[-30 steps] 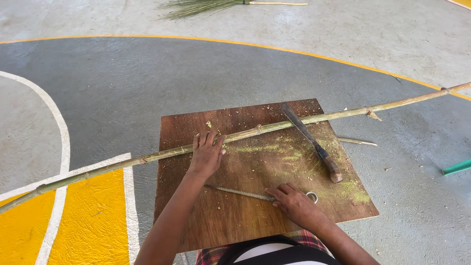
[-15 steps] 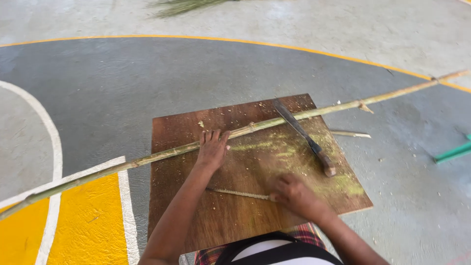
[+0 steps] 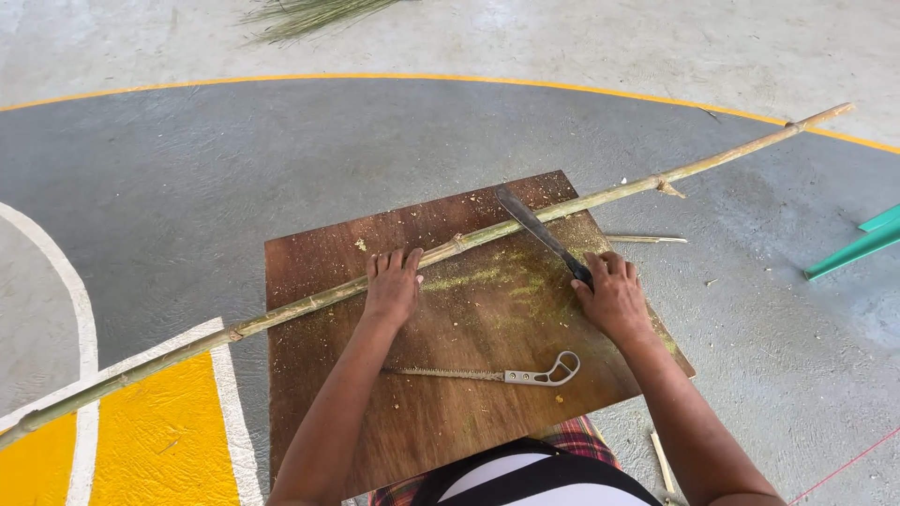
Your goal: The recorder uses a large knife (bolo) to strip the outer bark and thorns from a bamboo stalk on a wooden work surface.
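Two hands are at work on one brown wooden board [image 3: 450, 412] that lies flat on the painted concrete floor [image 3: 187, 187]. One long bamboo pole [image 3: 281, 313] runs slantwise across the board's far half, from the low left, over the yellow and white floor markings, to the upper right past the yellow curved line. The left hand [image 3: 392, 286] lies palm down on the pole near the board's middle, fingers spread flat over it and pressing it to the wood rather than curled round it. The right hand [image 3: 614, 298] is wrapped around the handle of one big knife [image 3: 534, 225], fingers folded over the grip; the dark blade points up and left and crosses the pole.

One small saw [image 3: 497, 375] with a pale looped handle lies untouched on the board nearer the person, between the two forearms. Green-yellow shavings are scattered over the wood between the hands. One thin bamboo splinter [image 3: 645, 239] lies on the floor just off the board's right edge. One green plastic thing [image 3: 858, 245] shows at the right border, and a bundle of dry grass [image 3: 309, 14] lies at the top.
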